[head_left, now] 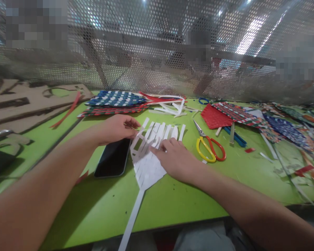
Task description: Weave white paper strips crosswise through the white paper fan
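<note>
From where I stand, I see the white woven sheet (148, 170) lying flat on the green table (94, 216), in front of the person, between the two hands. Its loose strips point away from the person, and one long strip comes from its near corner toward the table edge. The left hand (118, 129) is at the far left edge of the sheet, with bent fingers close to a thin strip; whether they pinch it, I cannot tell. The right hand (177, 158) rests on the right side of the sheet, its fingers curved and its thumb over the weave; I cannot tell if they grasp a strip. Just left of the sheet lies a dark phone (112, 159), partly under the left hand. To the right of the sheet are scissors (202, 134) with one yellow and one red handle. Beyond the sheet are blue and white woven mats (115, 98) and some white scraps (170, 108); farther right of it, a red mat (216, 116).
</note>
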`<state>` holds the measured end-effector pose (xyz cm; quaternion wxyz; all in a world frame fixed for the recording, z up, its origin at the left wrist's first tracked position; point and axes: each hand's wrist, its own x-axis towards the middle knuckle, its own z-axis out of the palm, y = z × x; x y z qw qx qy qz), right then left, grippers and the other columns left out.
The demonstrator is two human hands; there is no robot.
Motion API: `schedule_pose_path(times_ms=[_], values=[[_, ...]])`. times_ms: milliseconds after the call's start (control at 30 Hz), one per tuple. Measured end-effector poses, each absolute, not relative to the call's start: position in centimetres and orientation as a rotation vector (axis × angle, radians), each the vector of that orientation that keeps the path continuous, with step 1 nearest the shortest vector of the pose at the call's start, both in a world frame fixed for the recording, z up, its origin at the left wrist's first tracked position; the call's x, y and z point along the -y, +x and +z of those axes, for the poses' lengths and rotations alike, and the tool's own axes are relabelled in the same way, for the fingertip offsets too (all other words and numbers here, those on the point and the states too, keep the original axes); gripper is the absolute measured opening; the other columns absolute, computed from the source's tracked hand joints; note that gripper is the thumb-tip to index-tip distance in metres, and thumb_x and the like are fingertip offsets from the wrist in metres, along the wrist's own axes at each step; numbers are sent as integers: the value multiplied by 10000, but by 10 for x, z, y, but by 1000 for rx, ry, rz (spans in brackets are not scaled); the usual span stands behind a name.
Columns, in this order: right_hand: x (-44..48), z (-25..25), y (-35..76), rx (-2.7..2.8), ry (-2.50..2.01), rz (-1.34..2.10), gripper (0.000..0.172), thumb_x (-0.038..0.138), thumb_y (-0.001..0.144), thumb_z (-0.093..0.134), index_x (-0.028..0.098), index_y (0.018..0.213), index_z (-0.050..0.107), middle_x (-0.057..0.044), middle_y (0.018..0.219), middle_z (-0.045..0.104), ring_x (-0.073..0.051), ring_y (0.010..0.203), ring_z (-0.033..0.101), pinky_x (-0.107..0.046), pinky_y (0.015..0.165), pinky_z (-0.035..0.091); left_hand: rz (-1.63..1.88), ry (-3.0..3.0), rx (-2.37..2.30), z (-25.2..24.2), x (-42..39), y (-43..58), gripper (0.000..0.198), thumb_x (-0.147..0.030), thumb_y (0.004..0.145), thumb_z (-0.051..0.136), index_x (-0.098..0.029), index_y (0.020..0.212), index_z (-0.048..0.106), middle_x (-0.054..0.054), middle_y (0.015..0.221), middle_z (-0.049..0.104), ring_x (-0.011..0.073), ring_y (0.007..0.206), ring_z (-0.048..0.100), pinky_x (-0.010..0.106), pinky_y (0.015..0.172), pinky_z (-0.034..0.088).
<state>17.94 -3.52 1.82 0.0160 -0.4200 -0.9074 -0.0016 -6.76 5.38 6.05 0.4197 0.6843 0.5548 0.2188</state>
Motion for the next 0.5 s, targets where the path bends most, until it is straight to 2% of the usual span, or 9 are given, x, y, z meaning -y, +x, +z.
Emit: schedule_pose_path(times_ms=[100, 267, 433, 500], values=[[35, 19, 179, 2817, -1308, -25, 567, 153, 1028, 423, 256, 1584, 466, -137, 1151, 591, -285, 1021, 471, -424, 850, 410, 423, 1766, -1332, 63, -52, -68, 309, -196, 761, 716, -133, 1063, 734, 55, 1021, 798, 184, 899, 706, 330, 856, 573], [35, 17, 179, 2805, -1308, -52, 547, 188, 1040, 428, 264, 1581, 467, -137, 1130, 593, -282, 1007, 473, -412, 826, 405, 322, 1761, -1379, 63, -54, -72, 285, -332, 843, 661, -160, 1039, 775, 42, 975, 804, 181, 813, 712, 328, 800, 588], [35, 15, 179, 2800, -1306, -61, 549, 182, 1042, 413, 266, 1582, 463, -145, 1161, 593, -289, 1014, 465, -419, 823, 394, 218, 1958, -1449, 60, -54, -71, 307, -339, 835, 652, -172, 1071, 754, 15, 899, 796, 164, 703, 680, 276, 690, 541], [35, 15, 179, 2806, -1307, -56, 556, 173, 1038, 413, 263, 1585, 460, -146, 1169, 593, -290, 1016, 462, -419, 822, 388, 192, 2075, -1490, 58, -54, -67, 293, -345, 832, 633, -171, 1031, 761, 27, 891, 799, 181, 723, 681, 277, 694, 524]])
